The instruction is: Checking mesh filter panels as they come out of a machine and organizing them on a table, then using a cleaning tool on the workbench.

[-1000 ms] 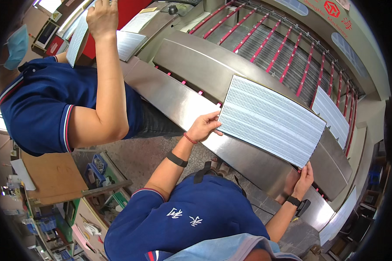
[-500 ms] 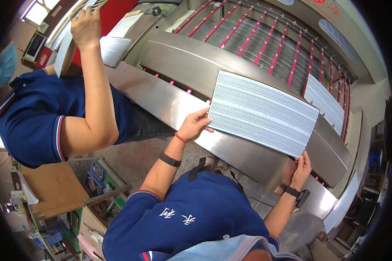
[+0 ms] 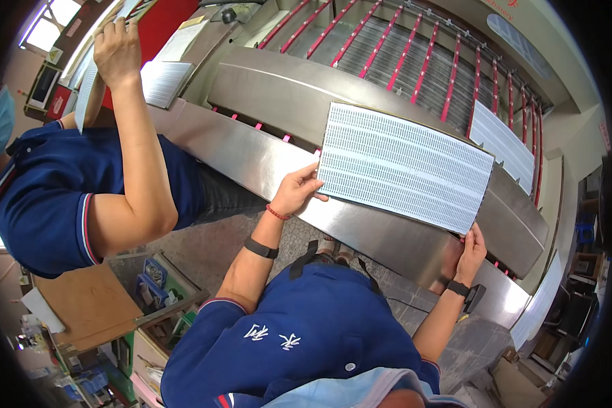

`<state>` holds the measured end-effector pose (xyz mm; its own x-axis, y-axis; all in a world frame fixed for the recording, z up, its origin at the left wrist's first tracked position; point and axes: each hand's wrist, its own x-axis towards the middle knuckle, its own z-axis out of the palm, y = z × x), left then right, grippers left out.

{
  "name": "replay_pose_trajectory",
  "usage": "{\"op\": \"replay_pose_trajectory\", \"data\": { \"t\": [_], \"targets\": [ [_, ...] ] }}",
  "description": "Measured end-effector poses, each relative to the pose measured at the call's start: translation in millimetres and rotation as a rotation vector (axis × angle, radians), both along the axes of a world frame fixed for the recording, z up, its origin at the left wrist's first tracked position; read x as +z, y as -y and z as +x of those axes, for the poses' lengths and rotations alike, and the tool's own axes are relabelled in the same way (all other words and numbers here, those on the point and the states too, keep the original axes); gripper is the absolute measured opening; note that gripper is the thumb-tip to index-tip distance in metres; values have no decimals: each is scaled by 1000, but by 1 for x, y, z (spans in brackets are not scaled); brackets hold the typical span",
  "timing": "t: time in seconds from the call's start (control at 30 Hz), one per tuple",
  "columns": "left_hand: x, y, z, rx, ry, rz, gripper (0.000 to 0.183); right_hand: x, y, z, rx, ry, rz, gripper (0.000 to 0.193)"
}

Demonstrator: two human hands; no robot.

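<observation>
A thin rectangular circuit board panel (image 3: 404, 170), pale with dense rows of small marks, is held tilted above the metal ledge in front of me. At its lower left edge my left hand (image 3: 299, 190) is closed, thumb and fingers pinching the rim. My right hand (image 3: 472, 255) grips the lower right corner, its fingers partly behind the panel. A second pale panel (image 3: 503, 146) lies on the machine's red-barred conveyor (image 3: 448, 81), just beyond the held one.
The steel ledge (image 3: 245, 160) runs diagonally across, beside a long metal cover (image 3: 278, 78). A co-worker in a blue shirt (image 3: 68, 197) stands close on my left, raising a panel (image 3: 86, 95). Behind on the left are a brown board (image 3: 88, 299) and cluttered shelves.
The view has shifted a little, so the machine appears slightly farther left. Both hands keep their hold on the panel, which sits slightly higher and more to the left in the picture.
</observation>
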<state>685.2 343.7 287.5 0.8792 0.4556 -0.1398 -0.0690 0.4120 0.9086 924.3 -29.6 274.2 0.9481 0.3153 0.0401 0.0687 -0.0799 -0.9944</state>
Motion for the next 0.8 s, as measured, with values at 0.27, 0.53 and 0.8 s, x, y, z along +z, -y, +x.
{"op": "replay_pose_trajectory", "data": {
  "t": [0.27,0.53,0.8],
  "targets": [
    [-2,1,0,4,32,-21,45,-7,4,2,-13,11,-22,29],
    [-3,0,0,-9,49,-33,45,0,1,0,-1,-7,-4,29],
    [-5,-1,-1,6,57,-26,45,0,0,-1,-1,-13,4,30]
  ]
}}
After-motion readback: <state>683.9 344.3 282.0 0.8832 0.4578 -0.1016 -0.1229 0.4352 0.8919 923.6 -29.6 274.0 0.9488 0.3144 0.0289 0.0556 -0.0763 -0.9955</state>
